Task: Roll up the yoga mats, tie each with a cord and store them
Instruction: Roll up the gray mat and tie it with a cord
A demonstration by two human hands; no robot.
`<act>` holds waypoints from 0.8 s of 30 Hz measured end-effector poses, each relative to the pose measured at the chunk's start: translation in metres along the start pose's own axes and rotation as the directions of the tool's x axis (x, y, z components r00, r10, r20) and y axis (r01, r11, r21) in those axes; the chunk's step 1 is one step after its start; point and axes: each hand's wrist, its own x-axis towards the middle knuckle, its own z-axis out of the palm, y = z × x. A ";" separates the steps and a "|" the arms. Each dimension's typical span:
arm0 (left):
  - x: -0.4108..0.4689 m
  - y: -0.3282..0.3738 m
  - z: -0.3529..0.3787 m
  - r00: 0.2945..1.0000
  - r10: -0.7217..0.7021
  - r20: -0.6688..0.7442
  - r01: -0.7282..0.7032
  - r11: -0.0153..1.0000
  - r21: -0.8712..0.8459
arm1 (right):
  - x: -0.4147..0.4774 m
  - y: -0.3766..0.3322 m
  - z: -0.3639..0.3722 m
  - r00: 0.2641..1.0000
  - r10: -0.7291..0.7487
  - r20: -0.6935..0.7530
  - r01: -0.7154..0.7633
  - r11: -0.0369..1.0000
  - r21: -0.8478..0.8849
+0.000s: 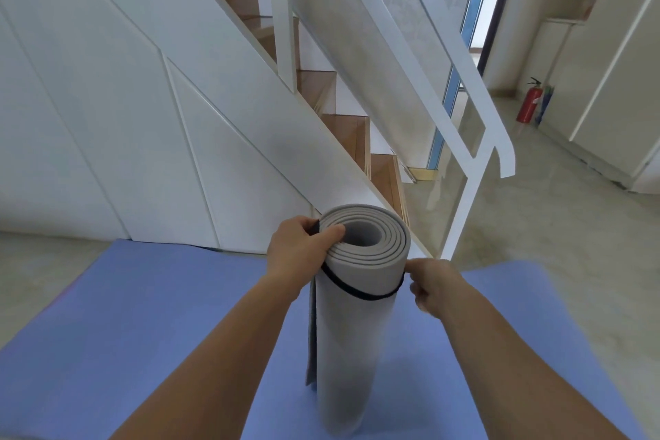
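Observation:
A grey yoga mat (pixel 353 332) is rolled into a tube and stands upright in front of me, its spiral top end facing the camera. My left hand (pixel 300 250) grips the top rim of the roll, thumb over the inner layers. A black cord (pixel 357 295) loops around the roll a little below the top. My right hand (pixel 432 284) pinches that cord at the roll's right side. A blue yoga mat (pixel 107 332) lies flat on the floor under the roll and spreads to both sides.
A white staircase with wooden treads (pixel 350 132) and a white handrail (pixel 475 111) rises just behind the roll. White panelled cupboards (pixel 107 118) fill the wall at left. A red fire extinguisher (pixel 529 102) stands at the far right on the beige floor.

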 end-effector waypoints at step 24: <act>-0.014 0.019 0.003 0.989 -0.131 0.067 0.140 0.975 -0.171 | -0.044 -0.037 0.016 0.840 -0.520 0.157 0.413 0.423 -0.807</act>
